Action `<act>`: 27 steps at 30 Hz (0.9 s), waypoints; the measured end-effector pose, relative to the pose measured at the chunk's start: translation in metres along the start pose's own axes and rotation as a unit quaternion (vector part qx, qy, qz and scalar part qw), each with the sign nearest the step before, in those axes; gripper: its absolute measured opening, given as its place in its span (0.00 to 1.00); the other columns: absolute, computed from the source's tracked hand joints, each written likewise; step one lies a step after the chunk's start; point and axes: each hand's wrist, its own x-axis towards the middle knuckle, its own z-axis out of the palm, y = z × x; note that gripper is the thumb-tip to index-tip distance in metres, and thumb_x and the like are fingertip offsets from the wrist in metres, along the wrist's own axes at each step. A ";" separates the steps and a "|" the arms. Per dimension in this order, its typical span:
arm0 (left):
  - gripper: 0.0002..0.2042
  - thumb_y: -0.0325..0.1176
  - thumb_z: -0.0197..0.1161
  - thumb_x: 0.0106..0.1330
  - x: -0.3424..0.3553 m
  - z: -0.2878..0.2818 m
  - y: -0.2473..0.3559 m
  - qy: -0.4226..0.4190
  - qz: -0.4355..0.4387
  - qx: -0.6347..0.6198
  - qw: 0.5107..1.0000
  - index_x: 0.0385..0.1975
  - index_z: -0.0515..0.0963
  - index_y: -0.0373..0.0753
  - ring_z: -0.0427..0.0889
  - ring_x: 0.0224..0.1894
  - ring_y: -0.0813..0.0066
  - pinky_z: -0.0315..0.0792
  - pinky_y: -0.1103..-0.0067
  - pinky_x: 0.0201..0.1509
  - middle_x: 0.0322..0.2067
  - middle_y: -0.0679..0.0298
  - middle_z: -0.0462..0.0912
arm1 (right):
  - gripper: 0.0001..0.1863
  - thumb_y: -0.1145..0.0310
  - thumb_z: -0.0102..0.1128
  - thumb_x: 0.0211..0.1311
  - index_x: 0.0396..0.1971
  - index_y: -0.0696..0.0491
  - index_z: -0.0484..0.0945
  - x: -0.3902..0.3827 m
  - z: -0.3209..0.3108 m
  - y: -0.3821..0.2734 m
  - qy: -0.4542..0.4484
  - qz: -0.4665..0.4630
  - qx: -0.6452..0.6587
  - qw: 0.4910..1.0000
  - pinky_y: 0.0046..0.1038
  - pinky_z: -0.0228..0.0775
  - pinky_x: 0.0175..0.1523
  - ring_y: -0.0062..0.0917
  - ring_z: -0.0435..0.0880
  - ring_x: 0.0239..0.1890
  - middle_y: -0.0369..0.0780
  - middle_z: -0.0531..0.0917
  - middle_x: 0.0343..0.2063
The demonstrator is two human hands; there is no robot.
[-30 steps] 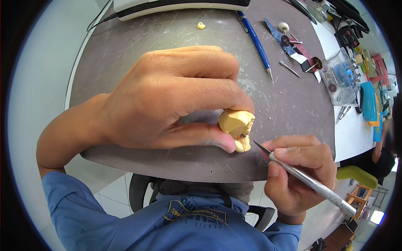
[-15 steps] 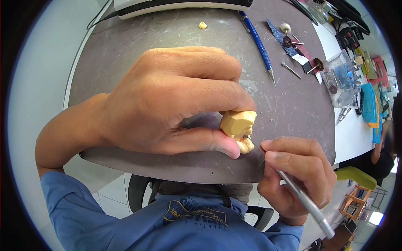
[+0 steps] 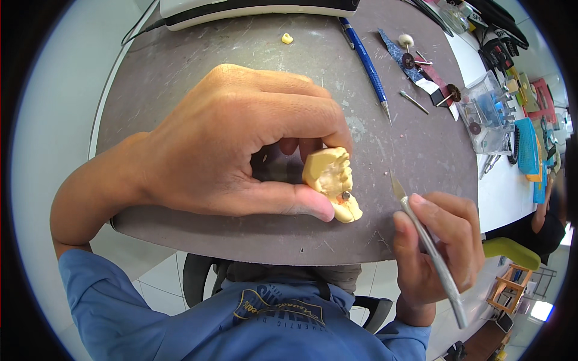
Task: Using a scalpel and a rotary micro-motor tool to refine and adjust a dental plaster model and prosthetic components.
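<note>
My left hand [image 3: 241, 144] holds a yellow plaster dental cast [image 3: 326, 171] between thumb and fingers, over the desk. A small grey metal piece [image 3: 345, 195] sits in the cast's lower part, with reddish marks around it. My right hand [image 3: 439, 246], to the right of the cast, grips a silver craft knife [image 3: 444, 274], its blade [image 3: 397, 185] pointing up toward the far side, apart from the cast. A small yellow piece [image 3: 287, 38] lies beyond my left hand.
The grey desk [image 3: 150, 78] holds a blue pencil [image 3: 367, 63], rotary bits [image 3: 414, 103] on strips, and a clear box [image 3: 481, 114]. A white machine [image 3: 259, 13] stands behind. Blue trays [image 3: 527, 147] are at right; a person in black [image 3: 536, 234] is farther right.
My left hand has shifted slightly left and turned the cast, showing more of its inner face and the metal piece. My right hand has drawn away from the cast, swinging the blade upward.
</note>
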 end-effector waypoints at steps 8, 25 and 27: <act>0.20 0.42 0.80 0.43 0.005 0.003 0.003 0.005 0.032 0.010 0.999 0.32 0.83 0.36 0.71 0.22 0.76 0.62 0.81 0.22 0.21 0.67 0.74 | 0.15 0.80 0.75 0.40 0.33 0.56 0.83 -0.008 -0.009 0.000 -0.035 0.014 0.118 0.992 0.21 0.72 0.22 0.23 0.82 0.21 0.41 0.82 0.22; 0.21 0.44 0.80 0.43 0.005 0.006 0.002 0.024 0.077 0.037 0.996 0.32 0.83 0.36 0.68 0.20 0.76 0.60 0.80 0.21 0.20 0.67 0.73 | 0.15 0.81 0.74 0.41 0.33 0.56 0.83 0.000 -0.001 -0.009 -0.042 0.005 0.104 0.994 0.22 0.75 0.24 0.25 0.84 0.23 0.41 0.83 0.24; 0.21 0.44 0.80 0.43 0.005 0.006 0.002 0.027 0.074 0.036 0.996 0.32 0.83 0.36 0.69 0.20 0.76 0.60 0.80 0.21 0.19 0.67 0.73 | 0.14 0.81 0.73 0.40 0.32 0.56 0.82 0.000 0.000 -0.011 -0.034 -0.002 0.090 0.995 0.21 0.74 0.24 0.25 0.83 0.23 0.41 0.83 0.24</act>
